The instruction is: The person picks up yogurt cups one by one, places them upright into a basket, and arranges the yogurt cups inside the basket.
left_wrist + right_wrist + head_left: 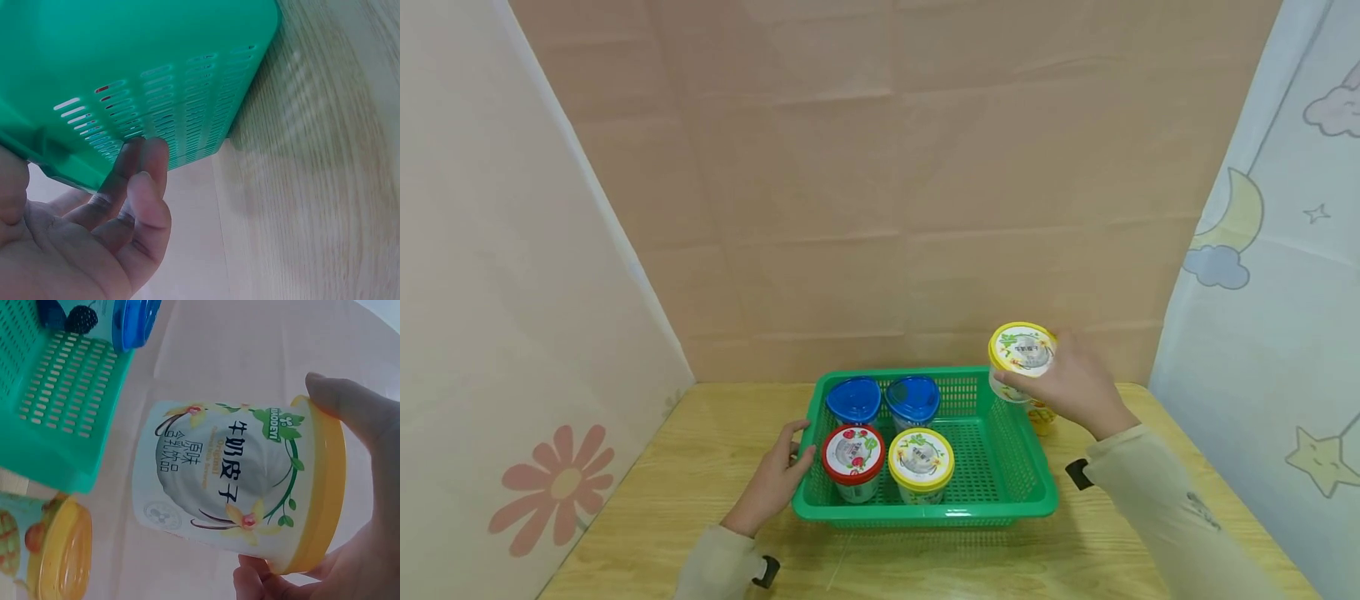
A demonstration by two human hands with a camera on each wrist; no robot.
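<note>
My right hand (1078,387) grips a white milk-drink tub (1021,354) by its yellow lid, above the right back corner of the green basket (925,510). In the right wrist view the tub's vanilla-flower label faces the camera, with thumb and fingers on opposite sides of the lid. At the basket's left side, my left hand (775,475) holds the rim, thumb over the top and fingers against the slotted outer wall. Inside stand a red-lidded tub (853,454), a yellow-lidded tub (921,458) and two blue-lidded tubs (853,400), (913,398) behind them.
Another tub (65,550) with an orange-yellow lid and fruit label stands outside the basket on the right, mostly hidden by my right hand in the head view. The wooden table (647,500) meets a brown backdrop (895,208), with printed cloth panels at both sides.
</note>
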